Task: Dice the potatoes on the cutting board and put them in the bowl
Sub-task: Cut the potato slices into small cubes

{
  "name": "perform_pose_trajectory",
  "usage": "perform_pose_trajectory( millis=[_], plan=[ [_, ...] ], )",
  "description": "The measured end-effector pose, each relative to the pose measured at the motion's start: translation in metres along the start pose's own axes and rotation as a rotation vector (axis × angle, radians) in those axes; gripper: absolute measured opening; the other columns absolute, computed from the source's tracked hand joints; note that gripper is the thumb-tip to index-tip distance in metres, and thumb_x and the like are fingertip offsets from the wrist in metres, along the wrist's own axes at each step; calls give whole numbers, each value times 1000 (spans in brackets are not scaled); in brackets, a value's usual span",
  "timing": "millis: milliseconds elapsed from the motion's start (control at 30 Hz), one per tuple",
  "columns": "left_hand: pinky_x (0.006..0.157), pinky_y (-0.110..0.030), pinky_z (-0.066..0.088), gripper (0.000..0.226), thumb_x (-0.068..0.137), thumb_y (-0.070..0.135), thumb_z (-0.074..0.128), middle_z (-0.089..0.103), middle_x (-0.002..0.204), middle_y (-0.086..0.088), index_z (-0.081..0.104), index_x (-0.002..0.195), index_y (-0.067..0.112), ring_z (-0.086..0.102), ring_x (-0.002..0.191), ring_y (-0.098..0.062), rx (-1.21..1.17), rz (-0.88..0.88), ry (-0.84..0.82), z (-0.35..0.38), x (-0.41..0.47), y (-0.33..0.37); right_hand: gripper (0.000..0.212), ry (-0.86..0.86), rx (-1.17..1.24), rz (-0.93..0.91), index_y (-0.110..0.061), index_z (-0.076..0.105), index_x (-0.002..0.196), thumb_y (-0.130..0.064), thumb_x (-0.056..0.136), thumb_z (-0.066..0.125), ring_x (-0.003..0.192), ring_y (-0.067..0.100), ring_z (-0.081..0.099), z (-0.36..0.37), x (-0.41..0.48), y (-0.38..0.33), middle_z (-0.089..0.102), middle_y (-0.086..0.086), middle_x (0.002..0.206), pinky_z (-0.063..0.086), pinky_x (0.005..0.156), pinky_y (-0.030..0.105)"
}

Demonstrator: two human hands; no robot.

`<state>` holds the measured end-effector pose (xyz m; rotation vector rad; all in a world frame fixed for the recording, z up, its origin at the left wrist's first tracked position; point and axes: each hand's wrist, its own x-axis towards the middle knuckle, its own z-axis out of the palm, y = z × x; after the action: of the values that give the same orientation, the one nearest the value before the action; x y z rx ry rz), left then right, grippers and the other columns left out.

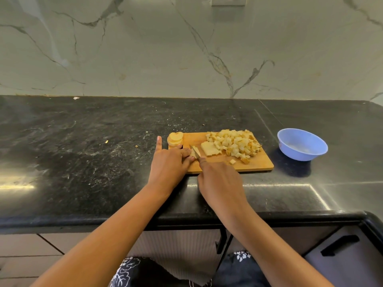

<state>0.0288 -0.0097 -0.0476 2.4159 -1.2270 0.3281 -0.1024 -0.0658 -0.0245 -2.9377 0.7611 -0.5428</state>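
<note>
A wooden cutting board (255, 165) lies on the black counter. A heap of diced potato (236, 143) covers its far right part, with flat slices (209, 149) beside it and a stack of round slices (175, 139) at the far left corner. My left hand (169, 164) holds down a small potato piece (194, 152) with its fingertips, the little finger raised. My right hand (219, 179) grips a knife (195, 151), whose blade rests on that piece. The blue bowl (301, 144) stands right of the board and looks empty.
The black stone counter (93, 141) stretches left and right, with a few crumbs on it. A marble wall (186, 48) rises behind. The counter's front edge runs below my wrists, with cabinet doors and a dark handle (339, 244) underneath.
</note>
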Motion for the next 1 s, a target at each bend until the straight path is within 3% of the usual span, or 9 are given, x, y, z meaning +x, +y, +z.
perform_pose_trajectory(
  millis=[133, 433, 667, 867, 1000],
  plan=[
    [105, -26, -26, 32, 97, 43, 44, 61, 129, -4, 66, 114, 28, 56, 120, -17, -23, -8, 8, -2, 0, 2, 49, -45, -8, 5, -17, 26, 149, -21, 101, 37, 90, 21, 59, 1, 0, 2, 62, 3, 99, 35, 61, 28],
    [107, -29, -21, 34, 97, 44, 45, 61, 128, -1, 66, 117, 27, 55, 120, -13, -48, -28, 27, -4, -2, 3, 54, -13, -69, -45, -20, 18, 150, -21, 101, 39, 85, 18, 57, -3, -17, 8, 59, -1, 100, 39, 62, 27],
    [109, -28, -20, 34, 95, 42, 50, 61, 129, -1, 63, 122, 27, 59, 113, -14, -108, -59, 41, -8, -4, 4, 50, 67, -2, 3, -23, 26, 149, -28, 100, 35, 81, 16, 53, -5, -2, 20, 60, -1, 100, 32, 62, 26],
    [110, -29, -17, 29, 94, 37, 54, 69, 114, 0, 69, 113, 22, 63, 103, -15, -151, -79, 62, -10, -6, 3, 47, 119, 122, -6, -27, 36, 145, -28, 98, 38, 74, 11, 53, -7, -12, 18, 59, -6, 84, 40, 61, 24],
    [107, -25, -18, 27, 95, 35, 54, 71, 107, -2, 70, 111, 21, 65, 96, -19, -150, -74, 78, -11, -5, 5, 46, 116, 157, -26, -28, 39, 143, -28, 97, 40, 75, 10, 54, -7, -15, 14, 64, -6, 90, 44, 65, 25]
  ],
)
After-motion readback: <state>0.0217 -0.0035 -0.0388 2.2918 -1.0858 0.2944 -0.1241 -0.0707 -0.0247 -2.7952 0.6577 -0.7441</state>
